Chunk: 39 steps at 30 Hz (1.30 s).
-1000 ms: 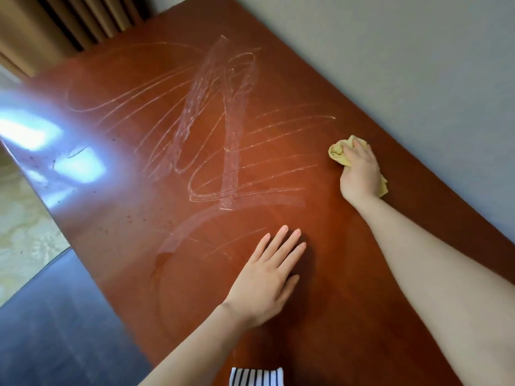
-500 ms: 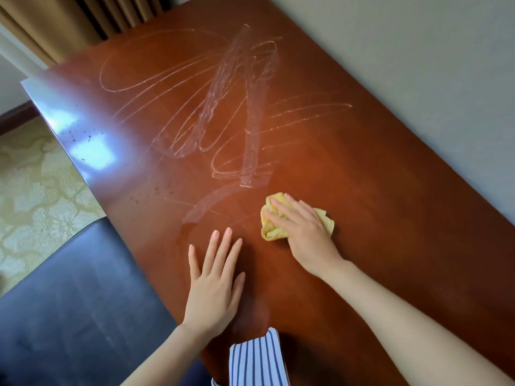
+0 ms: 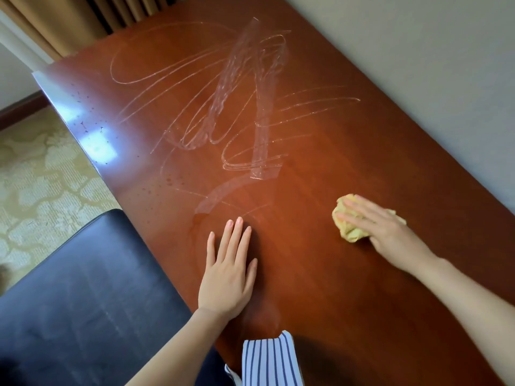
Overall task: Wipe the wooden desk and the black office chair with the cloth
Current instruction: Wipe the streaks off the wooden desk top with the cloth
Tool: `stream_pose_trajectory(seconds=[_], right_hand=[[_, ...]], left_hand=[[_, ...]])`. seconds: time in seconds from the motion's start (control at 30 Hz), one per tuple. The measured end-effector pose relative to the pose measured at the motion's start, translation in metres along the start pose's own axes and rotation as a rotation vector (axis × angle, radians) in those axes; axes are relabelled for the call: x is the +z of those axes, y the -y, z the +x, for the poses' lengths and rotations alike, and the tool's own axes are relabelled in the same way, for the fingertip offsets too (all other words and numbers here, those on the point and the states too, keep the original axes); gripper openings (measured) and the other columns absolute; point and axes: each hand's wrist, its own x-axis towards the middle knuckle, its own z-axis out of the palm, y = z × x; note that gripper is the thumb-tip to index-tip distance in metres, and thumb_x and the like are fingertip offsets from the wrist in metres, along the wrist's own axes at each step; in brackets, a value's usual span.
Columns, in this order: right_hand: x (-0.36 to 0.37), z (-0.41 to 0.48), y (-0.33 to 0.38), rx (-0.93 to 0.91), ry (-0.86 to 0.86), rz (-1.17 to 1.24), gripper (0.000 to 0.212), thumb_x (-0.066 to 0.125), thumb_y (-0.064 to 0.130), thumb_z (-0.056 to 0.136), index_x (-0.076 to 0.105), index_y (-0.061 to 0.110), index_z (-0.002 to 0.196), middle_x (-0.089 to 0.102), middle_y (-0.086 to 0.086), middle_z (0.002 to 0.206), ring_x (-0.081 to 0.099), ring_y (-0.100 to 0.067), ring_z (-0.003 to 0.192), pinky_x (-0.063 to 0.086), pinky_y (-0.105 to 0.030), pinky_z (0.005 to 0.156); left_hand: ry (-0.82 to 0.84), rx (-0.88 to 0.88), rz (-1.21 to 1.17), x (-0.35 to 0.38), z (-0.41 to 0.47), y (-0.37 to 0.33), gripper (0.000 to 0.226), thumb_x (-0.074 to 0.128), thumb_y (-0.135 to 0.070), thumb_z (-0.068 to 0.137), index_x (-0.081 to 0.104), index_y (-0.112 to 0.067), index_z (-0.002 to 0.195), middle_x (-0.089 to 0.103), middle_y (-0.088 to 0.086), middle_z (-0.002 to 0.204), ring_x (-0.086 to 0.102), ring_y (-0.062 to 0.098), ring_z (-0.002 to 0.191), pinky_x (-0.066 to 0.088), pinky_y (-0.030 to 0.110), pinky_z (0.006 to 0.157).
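The glossy reddish wooden desk [image 3: 320, 151] fills the view, streaked with wet wipe marks across its far half. A crumpled yellow cloth [image 3: 347, 228] lies on the desk at the right. My right hand [image 3: 381, 231] presses down on the cloth with its fingers laid straight over it. Flat on the desk near the front edge rests my left hand [image 3: 227, 274], fingers straight and spread, holding nothing. The black office chair [image 3: 83, 302] shows its seat at the lower left, tucked against the desk's front edge.
A grey wall [image 3: 418, 51] runs along the desk's far side. Brown curtains [image 3: 83, 18] hang beyond the desk's left end. Patterned beige carpet [image 3: 41, 176] lies left of the desk. A striped blue-and-white garment [image 3: 267, 360] hangs at the bottom.
My right hand swept the cloth from the wall side toward my left hand, then back out to the right. My left hand stayed flat on the desk.
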Motion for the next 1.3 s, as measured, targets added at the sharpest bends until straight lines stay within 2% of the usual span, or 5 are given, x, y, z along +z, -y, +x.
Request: stream_pose_trajectory(seconds=[0.27, 0.47, 0.87, 1.07, 1.3], right_hand=[[-0.025, 0.085, -0.038, 0.414, -0.11, 0.022, 0.062, 0.041, -0.019, 0.086, 0.043, 0.01, 0.14, 0.031, -0.006, 0.153, 0.022, -0.024, 0.143, 0.019, -0.038, 0.117], [-0.002, 0.149, 0.01, 0.76, -0.321, 0.068, 0.053, 0.035, -0.006, 0.095, 0.043, 0.018, 0.141, 0.027, -0.002, 0.155, 0.018, -0.027, 0.144, 0.017, -0.036, 0.117], [0.052, 0.106, 0.12, 0.099, -0.118, 0.029, 0.062, 0.042, -0.005, 0.091, 0.041, 0.029, 0.142, 0.027, 0.007, 0.154, 0.015, -0.021, 0.145, 0.005, -0.032, 0.116], [0.058, 0.045, 0.133, -0.03, -0.1, 0.104, 0.066, 0.054, -0.013, 0.082, 0.051, 0.025, 0.136, 0.042, 0.001, 0.147, 0.031, -0.026, 0.14, 0.018, -0.037, 0.113], [0.043, -0.013, 0.1, -0.157, 0.013, 0.061, 0.066, 0.06, -0.016, 0.079, 0.055, 0.022, 0.133, 0.043, 0.001, 0.145, 0.032, -0.022, 0.138, 0.026, -0.041, 0.112]], left_hand=[[-0.005, -0.002, -0.014, -0.003, 0.0, 0.001, 0.054, 0.027, -0.036, 0.099, 0.036, -0.009, 0.145, 0.025, 0.009, 0.154, 0.022, 0.029, 0.143, 0.01, 0.047, 0.114], [0.014, -0.025, -0.059, -0.004, -0.001, 0.0, 0.056, 0.013, -0.04, 0.102, 0.032, -0.011, 0.145, 0.025, 0.007, 0.154, 0.023, 0.03, 0.142, 0.01, 0.046, 0.113], [-0.063, -0.02, -0.147, 0.0, -0.001, 0.002, 0.051, 0.029, -0.033, 0.1, 0.035, -0.01, 0.145, 0.027, 0.007, 0.154, 0.016, 0.023, 0.145, 0.003, 0.04, 0.118], [-0.102, 0.008, -0.233, -0.001, -0.003, 0.004, 0.048, 0.033, -0.029, 0.098, 0.043, -0.007, 0.14, 0.039, 0.012, 0.148, 0.02, 0.022, 0.142, 0.006, 0.038, 0.118], [-0.077, 0.023, -0.225, -0.002, -0.008, 0.004, 0.047, 0.032, -0.029, 0.098, 0.045, -0.008, 0.138, 0.04, 0.012, 0.147, 0.029, 0.027, 0.139, 0.015, 0.043, 0.117]])
